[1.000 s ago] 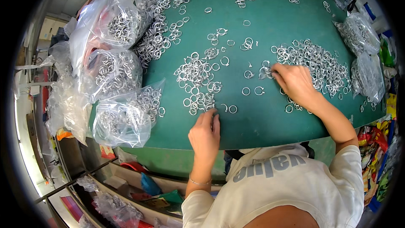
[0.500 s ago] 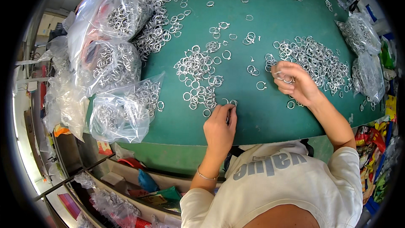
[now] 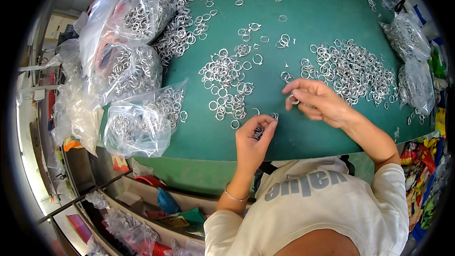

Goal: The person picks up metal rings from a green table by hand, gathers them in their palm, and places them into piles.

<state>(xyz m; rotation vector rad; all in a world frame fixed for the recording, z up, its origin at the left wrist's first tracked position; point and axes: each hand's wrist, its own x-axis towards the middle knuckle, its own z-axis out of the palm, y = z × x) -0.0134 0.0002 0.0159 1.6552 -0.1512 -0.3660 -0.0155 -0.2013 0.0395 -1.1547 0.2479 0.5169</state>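
My left hand is closed around several small silver rings near the front of the green table; one ring shows at its fingertips. To its right and a little farther off, my right hand is raised over the table with a silver ring between thumb and fingers. A large pile of silver rings lies beyond the right hand. Left of centre, ahead of my left hand, is a smaller pile of rings. A few loose rings are scattered between the two piles.
Clear plastic bags of rings line the table's left side, with loose rings beside them. More filled bags stand at the right edge. Below the left front edge are compartments with plastic packaging. Colourful packages lie at the right.
My right hand has moved left from the large pile toward my left hand, carrying a ring. The left hand has shifted slightly right and turned, so the rings in its palm show.
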